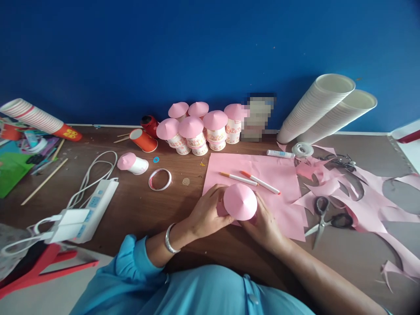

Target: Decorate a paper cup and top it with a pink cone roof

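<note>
Both my hands hold one paper cup topped by a pink paper cone [240, 201], low over the near edge of a pink paper sheet [278, 175]. My left hand [207, 213] wraps its fingers round the cup's left side; a silver bangle sits on that wrist. My right hand [262, 221] grips the cup from the right and below, fingers curled under the cone. The cup's body is mostly hidden behind the cone and my fingers. Two orange-capped white markers [251, 179] lie on the sheet just beyond the cone.
Several finished pink-topped cups [200, 127] stand at the back centre; another [133, 162] lies on its side. Scissors [323, 218] and pink scraps [370, 205] lie to the right, white cup stacks [328, 107] behind. A power strip [95, 205], tape ring [159, 179] and orange cup [143, 140] lie left.
</note>
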Action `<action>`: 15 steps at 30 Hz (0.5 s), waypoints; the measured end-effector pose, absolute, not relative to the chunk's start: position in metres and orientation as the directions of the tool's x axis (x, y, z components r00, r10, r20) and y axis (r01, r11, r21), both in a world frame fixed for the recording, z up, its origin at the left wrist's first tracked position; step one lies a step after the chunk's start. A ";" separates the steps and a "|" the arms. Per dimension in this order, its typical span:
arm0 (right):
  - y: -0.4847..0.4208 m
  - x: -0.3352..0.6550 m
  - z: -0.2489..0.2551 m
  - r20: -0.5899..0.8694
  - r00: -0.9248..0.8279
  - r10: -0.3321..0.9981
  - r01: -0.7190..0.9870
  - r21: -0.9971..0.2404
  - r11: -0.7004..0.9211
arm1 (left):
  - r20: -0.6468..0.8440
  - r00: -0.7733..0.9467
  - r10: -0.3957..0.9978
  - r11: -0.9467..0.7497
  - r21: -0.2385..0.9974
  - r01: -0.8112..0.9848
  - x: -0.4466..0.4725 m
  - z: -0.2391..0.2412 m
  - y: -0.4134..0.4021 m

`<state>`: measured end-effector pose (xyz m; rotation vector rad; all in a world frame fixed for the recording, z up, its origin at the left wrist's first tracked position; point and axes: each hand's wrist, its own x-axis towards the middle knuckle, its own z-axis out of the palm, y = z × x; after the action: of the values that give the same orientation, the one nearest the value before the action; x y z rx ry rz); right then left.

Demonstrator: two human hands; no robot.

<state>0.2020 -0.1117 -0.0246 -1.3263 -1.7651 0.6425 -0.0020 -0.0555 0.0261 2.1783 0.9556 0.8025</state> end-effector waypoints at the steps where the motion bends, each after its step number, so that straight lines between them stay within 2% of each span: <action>1: -0.111 0.202 -0.024 0.305 -0.119 0.945 0.536 -0.782 0.320 | 0.291 0.540 0.789 -0.552 0.722 0.417 -0.003 0.025 -0.054; 5: -0.110 0.206 -0.019 0.279 -0.143 0.949 0.545 -0.779 0.311 | 0.337 0.410 0.848 -0.520 0.682 0.514 -0.018 0.024 -0.045; 9: -0.109 0.208 -0.011 0.274 -0.185 0.944 0.508 -0.795 0.331 | 0.333 0.173 0.927 -0.363 0.677 0.640 -0.044 0.018 -0.029; 15: -0.110 0.207 -0.004 0.227 -0.251 0.941 0.531 -0.781 0.329 | 0.309 -0.007 0.951 -0.233 0.732 0.640 -0.071 0.000 -0.008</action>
<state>0.2068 -0.1100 -0.0041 -1.2947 -1.9023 0.7537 -0.0712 -0.0078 0.0001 1.8974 1.6464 1.1140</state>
